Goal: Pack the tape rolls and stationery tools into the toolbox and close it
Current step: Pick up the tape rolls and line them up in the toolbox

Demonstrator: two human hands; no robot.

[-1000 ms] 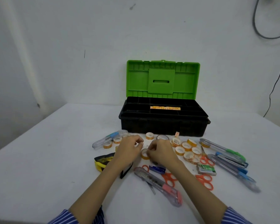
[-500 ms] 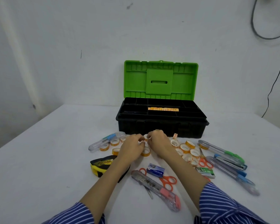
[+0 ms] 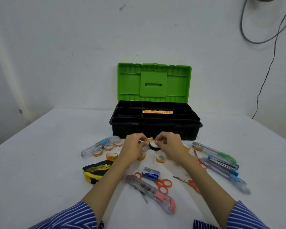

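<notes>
- Your left hand (image 3: 133, 147) and right hand (image 3: 169, 146) meet just in front of the toolbox (image 3: 155, 124), above the table (image 3: 40, 162); both have curled fingers pinching one small orange tape roll (image 3: 149, 139) between them, your left at its left end and your right at its right end.
- The held tape roll sits raised off the table, close to the black front wall of the toolbox.
- A black tape roll (image 3: 153, 146) lies just below the held one, partly covered by your right hand.
- Loose orange tape rolls (image 3: 108, 147) lie on the table to the left of your left hand; two more (image 3: 160, 158) rest beneath and between your wrists, and others (image 3: 186, 146) show to the right of your right hand.
- The toolbox stands open, its green lid (image 3: 154, 82) upright at the back. The top tray is divided into black compartments; one long central compartment holds a row of orange tape rolls (image 3: 158, 111). What the other compartments hold you cannot tell, as they are dark.
- Near your forearms lie orange-handled scissors (image 3: 163, 185), a clear utility knife (image 3: 151, 194), a blue staple box (image 3: 151, 174) and a yellow-and-black tape measure (image 3: 96, 171).
- Clear-bodied cutters (image 3: 221, 164) lie in a group at the right.
</notes>
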